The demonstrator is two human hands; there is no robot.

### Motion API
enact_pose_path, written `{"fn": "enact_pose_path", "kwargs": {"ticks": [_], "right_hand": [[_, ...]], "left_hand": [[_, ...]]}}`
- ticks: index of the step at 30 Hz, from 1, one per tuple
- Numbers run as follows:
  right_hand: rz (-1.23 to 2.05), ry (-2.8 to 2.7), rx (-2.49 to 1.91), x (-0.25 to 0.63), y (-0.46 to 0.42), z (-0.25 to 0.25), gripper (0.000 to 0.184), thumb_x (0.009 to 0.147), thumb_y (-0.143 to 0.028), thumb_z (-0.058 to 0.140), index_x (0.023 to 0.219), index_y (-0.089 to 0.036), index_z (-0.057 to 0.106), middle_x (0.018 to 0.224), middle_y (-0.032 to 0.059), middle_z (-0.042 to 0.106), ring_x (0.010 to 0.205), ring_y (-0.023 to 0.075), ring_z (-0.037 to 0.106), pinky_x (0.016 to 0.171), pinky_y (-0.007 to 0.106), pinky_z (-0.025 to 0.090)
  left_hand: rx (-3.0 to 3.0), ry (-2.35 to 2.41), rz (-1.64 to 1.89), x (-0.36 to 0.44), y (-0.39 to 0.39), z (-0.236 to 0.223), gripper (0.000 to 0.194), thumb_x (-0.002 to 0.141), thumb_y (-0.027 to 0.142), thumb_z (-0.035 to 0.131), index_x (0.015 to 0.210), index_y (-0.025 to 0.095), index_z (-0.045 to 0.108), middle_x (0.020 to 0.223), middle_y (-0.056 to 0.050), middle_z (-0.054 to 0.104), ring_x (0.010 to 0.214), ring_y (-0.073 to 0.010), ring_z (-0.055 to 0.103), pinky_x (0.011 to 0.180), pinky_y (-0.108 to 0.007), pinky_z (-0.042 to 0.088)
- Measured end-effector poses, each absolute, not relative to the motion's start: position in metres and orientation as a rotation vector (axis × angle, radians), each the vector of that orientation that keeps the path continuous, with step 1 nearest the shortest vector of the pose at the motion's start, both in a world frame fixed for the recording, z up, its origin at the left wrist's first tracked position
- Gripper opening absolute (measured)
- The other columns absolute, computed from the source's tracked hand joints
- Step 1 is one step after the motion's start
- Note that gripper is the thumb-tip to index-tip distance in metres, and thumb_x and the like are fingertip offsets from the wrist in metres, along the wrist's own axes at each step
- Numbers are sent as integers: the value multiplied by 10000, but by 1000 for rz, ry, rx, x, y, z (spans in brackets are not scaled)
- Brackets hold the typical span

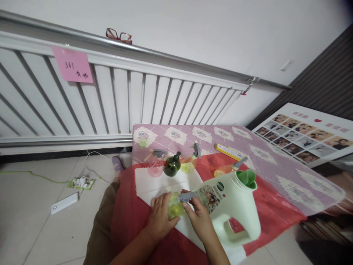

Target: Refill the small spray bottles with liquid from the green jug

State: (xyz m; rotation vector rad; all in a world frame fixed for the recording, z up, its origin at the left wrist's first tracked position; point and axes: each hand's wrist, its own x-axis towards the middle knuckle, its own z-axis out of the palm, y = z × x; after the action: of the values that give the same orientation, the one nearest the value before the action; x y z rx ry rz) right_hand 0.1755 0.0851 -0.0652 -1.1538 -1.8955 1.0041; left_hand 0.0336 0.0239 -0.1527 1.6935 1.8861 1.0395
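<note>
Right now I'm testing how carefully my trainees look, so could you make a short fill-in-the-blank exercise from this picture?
1. The left hand holds a yellow-green spray bottle; the right hand is at its trigger head, which is colored ____.
2. The number handwritten on the pink note is ____.
3. In the picture, the upright spray bottle just left of the dark green pump bottle is tinted ____.

Missing words: gray; 361; pink.
</note>
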Motion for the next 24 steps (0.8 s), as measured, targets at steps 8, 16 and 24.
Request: {"fn": "enact_pose_path", "kwargs": {"ticks": [8, 16, 24], "right_hand": [[970, -1926, -1147, 177, 86, -64, 265, 819, -334, 637, 1061, -249, 703, 1157, 88, 711, 1029, 266, 666, 939, 458, 507], [1013, -1927, -1140, 177, 86, -60, 283, 827, -353, 623, 1077, -242, 697, 1128, 89, 725, 961, 251, 690, 870, 411, 550], [1105, -2072, -1123, 183, 93, -47, 325, 872, -355, 580, 1176, -263, 647, 1183, 84, 690, 1065, 260, 646, 908, 418, 520]], "left_hand": [[1686, 1894, 1074, 35, 23, -154, 819, 642, 303, 704, 1370, 233, 337, 1336, -120, 531, 1233, -309, 481, 1060, -548, 307], [1689, 1882, 1053, 34, 24, -152, 818, 645, 303, 702, 1372, 228, 335, 1342, -119, 524, 1247, -303, 466, 1068, -528, 299], [1680, 1884, 1010, 33, 24, -149, 807, 644, 316, 695, 1367, 217, 351, 1334, -117, 533, 1243, -302, 470, 1069, -517, 303]]}}
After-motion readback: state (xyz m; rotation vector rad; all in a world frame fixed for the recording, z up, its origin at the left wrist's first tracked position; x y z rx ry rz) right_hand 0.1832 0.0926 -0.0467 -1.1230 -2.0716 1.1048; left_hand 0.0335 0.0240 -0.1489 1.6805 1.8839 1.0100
